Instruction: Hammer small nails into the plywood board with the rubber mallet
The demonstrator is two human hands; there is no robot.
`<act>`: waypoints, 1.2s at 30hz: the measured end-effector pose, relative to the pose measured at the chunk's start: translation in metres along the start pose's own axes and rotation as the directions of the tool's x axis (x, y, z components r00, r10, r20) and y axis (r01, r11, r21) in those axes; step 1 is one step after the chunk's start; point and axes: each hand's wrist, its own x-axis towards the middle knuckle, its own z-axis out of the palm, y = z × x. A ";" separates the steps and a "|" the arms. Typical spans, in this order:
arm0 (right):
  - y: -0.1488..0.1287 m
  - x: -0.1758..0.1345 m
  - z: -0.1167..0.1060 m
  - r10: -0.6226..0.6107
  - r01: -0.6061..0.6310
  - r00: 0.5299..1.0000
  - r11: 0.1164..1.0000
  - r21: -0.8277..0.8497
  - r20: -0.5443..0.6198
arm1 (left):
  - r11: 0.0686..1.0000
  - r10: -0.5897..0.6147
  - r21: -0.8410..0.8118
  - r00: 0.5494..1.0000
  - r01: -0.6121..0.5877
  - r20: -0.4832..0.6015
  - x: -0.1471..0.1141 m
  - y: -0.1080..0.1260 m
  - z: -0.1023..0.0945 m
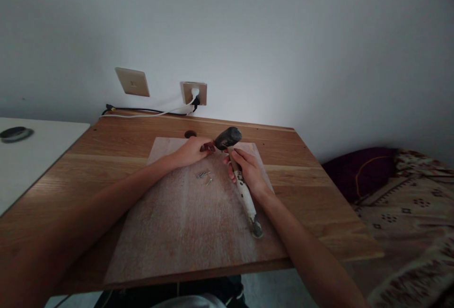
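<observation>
My right hand is wrapped round the upper handle of a hammer. The hammer has a dark, blunt head and a worn handle with white covering. Its head is raised over the far part of a thin wooden board, close to the fingertips of my left hand. Those fingers are curled in a pinch low over the board; whatever they hold is too small or hidden to make out. Several loose nails lie on the board between my hands.
The board rests on a wooden desk against a white wall. Behind are a socket with plugs and cables. A white surface adjoins at left, with a dark round object. Patterned bedding lies at right.
</observation>
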 end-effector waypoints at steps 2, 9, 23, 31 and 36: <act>0.000 0.001 0.000 -0.008 0.007 1.000 1.000 -0.013 -0.010 | 0.998 -0.034 -0.052 0.999 0.032 -0.034 -0.001 0.000 0.001; -0.003 0.000 -0.002 -0.030 0.029 0.999 0.999 -0.039 -0.023 | 1.000 -0.006 -0.004 1.000 0.006 -0.014 -0.002 0.002 0.001; -0.001 -0.001 0.001 -0.001 0.002 1.000 0.998 -0.057 0.012 | 0.993 -0.099 -0.067 0.995 0.097 -0.027 0.002 -0.003 0.003; -0.004 -0.004 0.003 0.005 -0.001 0.999 0.996 -0.084 0.045 | 0.987 -0.083 -0.137 0.996 0.079 -0.023 0.001 -0.007 0.006; -0.002 -0.003 0.003 0.012 -0.001 0.996 0.993 -0.114 0.089 | 0.990 -0.102 -0.101 0.994 0.098 -0.042 0.001 -0.004 0.006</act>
